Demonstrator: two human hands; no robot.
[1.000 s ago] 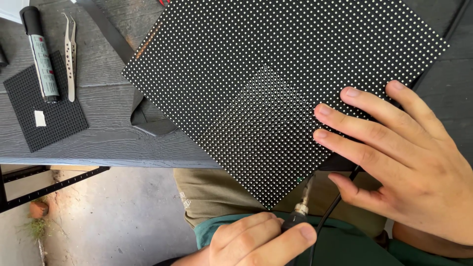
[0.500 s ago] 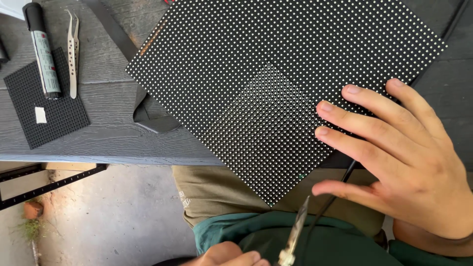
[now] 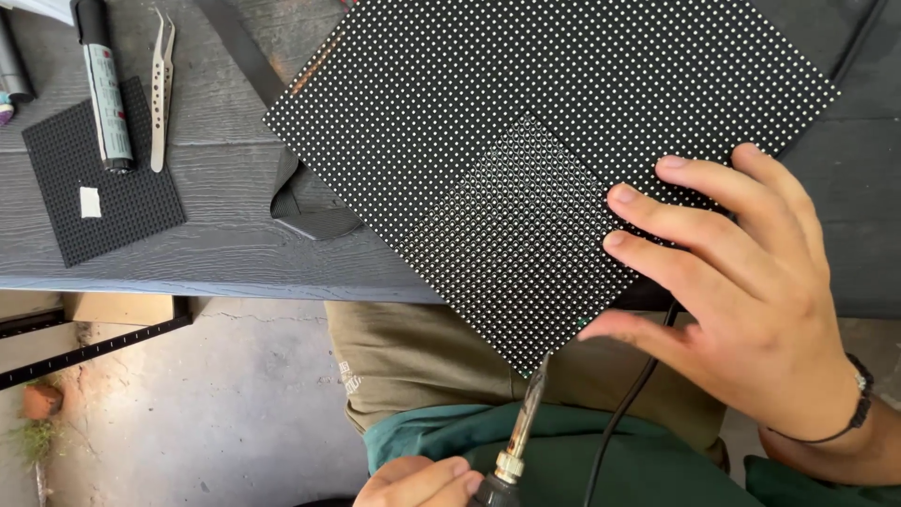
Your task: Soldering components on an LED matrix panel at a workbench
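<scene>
A large black dotted matrix panel [image 3: 526, 103] lies on the grey wooden table [image 3: 225, 253], its lower corner hanging over the edge. A smaller square with a finer pattern [image 3: 511, 216] sits on it. My right hand [image 3: 751, 310] rests spread on the panel's right part, fingertips touching the smaller square's edge. My left hand [image 3: 418, 481], at the bottom edge, grips a soldering iron [image 3: 521, 422]. The iron's tip points up, just below the overhanging corner. Its black cable [image 3: 624, 413] runs under my right hand.
At the left of the table lie a small black grid piece [image 3: 103, 197], a marker pen [image 3: 103, 89] and tweezers [image 3: 161, 84]. A dark flap [image 3: 314, 221] sticks out from under the panel. Below the table edge are a black metal bar [image 3: 94, 343] and concrete floor.
My left hand has dropped lower in view and the soldering iron's shaft has come into sight, its tip rising toward the panel's lower corner. My right hand has stayed put on the panel.
</scene>
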